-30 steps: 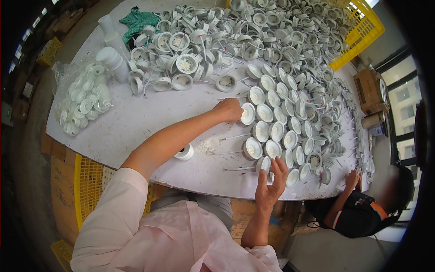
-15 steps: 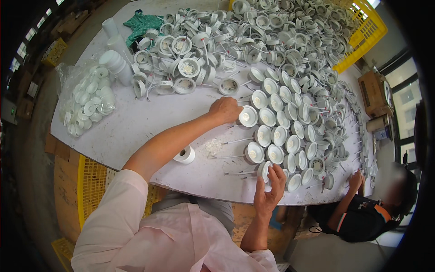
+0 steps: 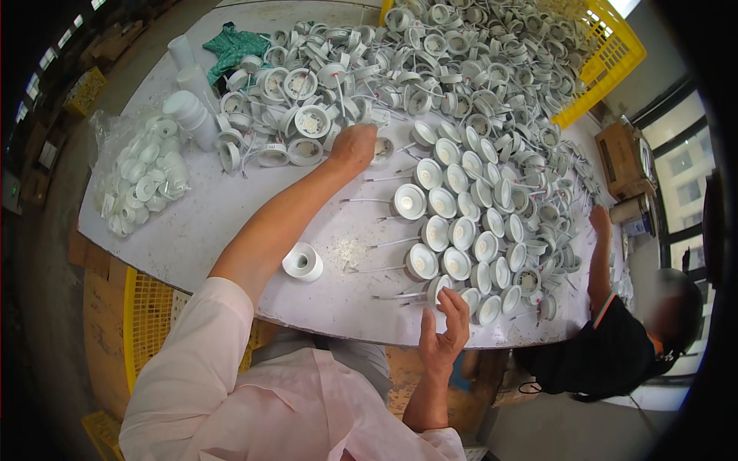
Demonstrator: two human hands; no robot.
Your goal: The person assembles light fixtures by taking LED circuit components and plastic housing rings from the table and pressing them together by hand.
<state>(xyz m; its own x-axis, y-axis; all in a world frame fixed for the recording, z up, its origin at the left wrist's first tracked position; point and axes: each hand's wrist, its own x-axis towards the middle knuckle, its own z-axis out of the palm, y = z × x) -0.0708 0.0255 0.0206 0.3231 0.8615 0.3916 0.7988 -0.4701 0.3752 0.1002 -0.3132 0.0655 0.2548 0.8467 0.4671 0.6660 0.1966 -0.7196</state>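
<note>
My left hand (image 3: 355, 147) is closed, its back toward me, beside a round white lamp housing (image 3: 383, 149) at the edge of the pile. Its fingertips are hidden, so I cannot see what is in them. My right hand (image 3: 444, 332) is open, thumb apart, with its fingertips at the nearest white lamp (image 3: 439, 290) of the laid-out group. Several finished-looking round lamps, such as one white lamp (image 3: 410, 201), lie in slanting rows, faces up, wires toward the left. Beyond them is a large heap of lamp housings (image 3: 461, 69) with wires.
A white roll (image 3: 302, 262) stands near the front edge. On the left are a clear bag of white round parts (image 3: 142, 177), stacked white cups (image 3: 192, 115) and a green cloth (image 3: 237, 48). A yellow crate (image 3: 607, 61) stands far right. Another person (image 3: 600, 338) works on the right.
My left hand has moved away from the front-left lamp, up and left to a housing by the pile. My right hand stays by the nearest lamp. The other person's arm now reaches farther forward.
</note>
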